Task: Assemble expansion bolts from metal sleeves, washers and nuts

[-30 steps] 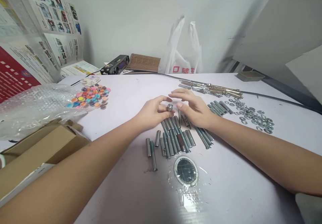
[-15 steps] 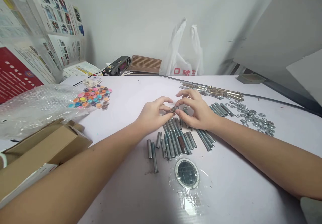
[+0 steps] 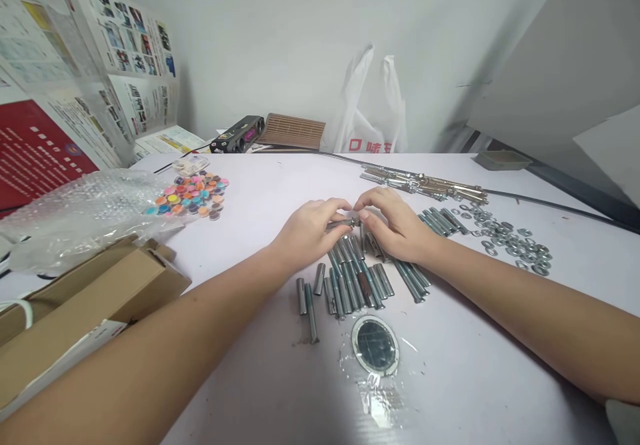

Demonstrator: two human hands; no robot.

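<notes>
My left hand (image 3: pixel 311 233) grips a metal bolt (image 3: pixel 344 223) between thumb and fingers, lying roughly level above the table. At its right end, the thumb and forefinger of my right hand (image 3: pixel 396 229) close on the tip; a small nut or washer seems to sit there, partly hidden by the fingers. Below both hands lie rows of metal sleeves (image 3: pixel 354 285) and bolts, one of them rusty brown. More bolts (image 3: pixel 411 279) lie beside my right wrist. A single bolt (image 3: pixel 311 315) and a short sleeve (image 3: pixel 301 296) rest apart at the left.
Loose washers and nuts (image 3: pixel 515 237) spread at the right, near short bolts or sleeves (image 3: pixel 443 221). Long assembled bolts (image 3: pixel 425 186) are piled behind. A round dark disc (image 3: pixel 375 345) is taped down in front. Colourful discs (image 3: pixel 193 195), bubble wrap (image 3: pixel 100 205) and a cardboard box (image 3: pixel 100 298) stand left.
My hands stay together at the bolt, and more of its shaft shows now. The right fingers have shifted a little around its end. The whole view has moved slightly.
</notes>
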